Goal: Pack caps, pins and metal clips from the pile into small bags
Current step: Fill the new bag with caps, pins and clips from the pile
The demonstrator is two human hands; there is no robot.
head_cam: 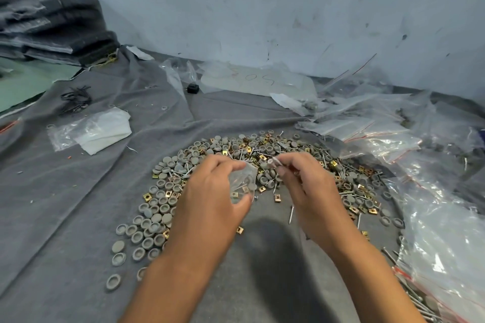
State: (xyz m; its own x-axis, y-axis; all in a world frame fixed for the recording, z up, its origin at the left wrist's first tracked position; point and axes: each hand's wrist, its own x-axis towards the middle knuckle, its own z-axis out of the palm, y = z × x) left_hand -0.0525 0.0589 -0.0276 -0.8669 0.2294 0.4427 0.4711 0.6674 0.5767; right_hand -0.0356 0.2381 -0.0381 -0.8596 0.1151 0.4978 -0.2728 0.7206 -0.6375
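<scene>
Now left hand [210, 191] fingers clamp small bag [242, 183], mouth up-right; right hand [307, 189] fingers pinch pins [277, 162], pointing up-left.

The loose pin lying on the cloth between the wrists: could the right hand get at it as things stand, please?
Probably not at once. The pin lies uncovered beside the right hand, but its fingers are already pinching small parts, and the left hand holds the small bag.
</scene>
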